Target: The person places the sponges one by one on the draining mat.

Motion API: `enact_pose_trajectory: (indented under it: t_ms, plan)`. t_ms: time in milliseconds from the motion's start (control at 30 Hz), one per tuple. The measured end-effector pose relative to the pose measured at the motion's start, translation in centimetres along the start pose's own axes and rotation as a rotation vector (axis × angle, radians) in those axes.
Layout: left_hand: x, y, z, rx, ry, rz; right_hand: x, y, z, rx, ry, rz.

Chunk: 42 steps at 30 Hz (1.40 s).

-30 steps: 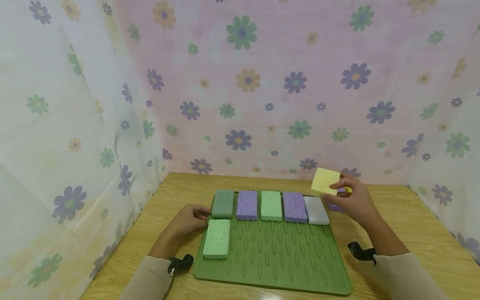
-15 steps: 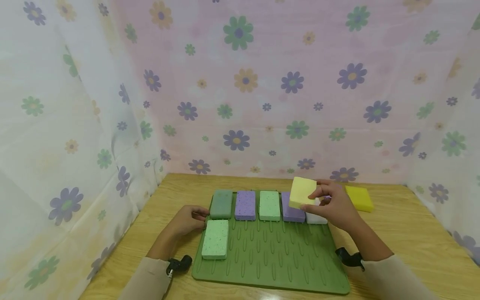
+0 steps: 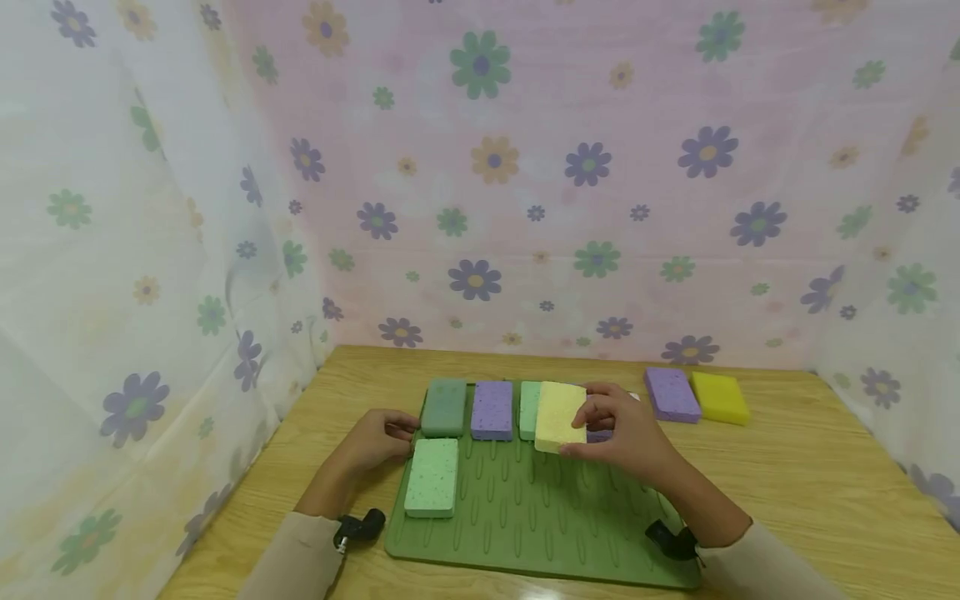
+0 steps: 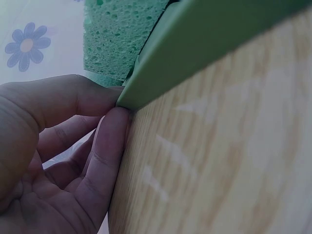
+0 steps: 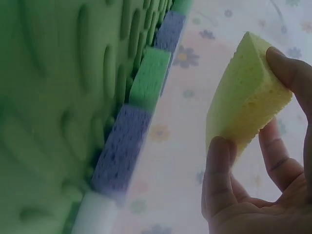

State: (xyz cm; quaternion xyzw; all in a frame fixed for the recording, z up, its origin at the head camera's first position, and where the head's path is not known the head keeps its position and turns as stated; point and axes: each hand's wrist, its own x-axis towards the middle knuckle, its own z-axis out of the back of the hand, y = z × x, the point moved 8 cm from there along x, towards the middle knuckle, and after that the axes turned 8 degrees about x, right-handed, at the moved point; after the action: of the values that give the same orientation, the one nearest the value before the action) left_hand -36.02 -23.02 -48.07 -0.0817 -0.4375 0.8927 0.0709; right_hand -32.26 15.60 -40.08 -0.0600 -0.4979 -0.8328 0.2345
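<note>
My right hand holds a pale yellow sponge above the green ridged mat. In the right wrist view the thumb and fingers grip this sponge by its edges, raised off the mat. My left hand pinches the mat's left edge between thumb and finger. Beside it on the mat lies a speckled light green sponge. Along the mat's back edge stand a dull green sponge, a purple sponge and a second light green sponge; another purple one and a white one are mostly hidden.
On the wooden table, right of the mat, lie a purple sponge and a bright yellow sponge. A flowered cloth hangs behind the table and along both sides.
My right hand has carried the pale yellow sponge leftward and down over the mat, uncovering the purple and bright yellow sponges on the right. The left hand stays at the mat's edge.
</note>
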Motion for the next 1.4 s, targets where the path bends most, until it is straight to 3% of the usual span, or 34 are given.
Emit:
enact_pose_trajectory:
  t_ms: [333, 567, 767, 1067, 1400]
  plan:
    - [0.3, 0.3, 0.1, 0.002, 0.002, -0.019, 0.0, 1.4, -4.3, -0.006, 0.125, -0.075]
    - [0.1, 0.1, 0.3, -0.016, 0.003, 0.008, -0.2, 1.7, -6.7, 0.02, 0.184, -0.117]
    - [0.1, -0.5, 0.2, -0.011, 0.016, -0.011, -0.3, 2.2, -8.2, 0.021, 0.225, -0.118]
    - [0.2, 0.1, 0.1, 0.014, 0.01, 0.005, -0.3, 2.9, -10.2, 0.012, 0.286, -0.142]
    - [0.1, 0.1, -0.1, 0.005, 0.014, 0.004, -0.1, 3.1, -11.4, -0.042, 0.291, -0.149]
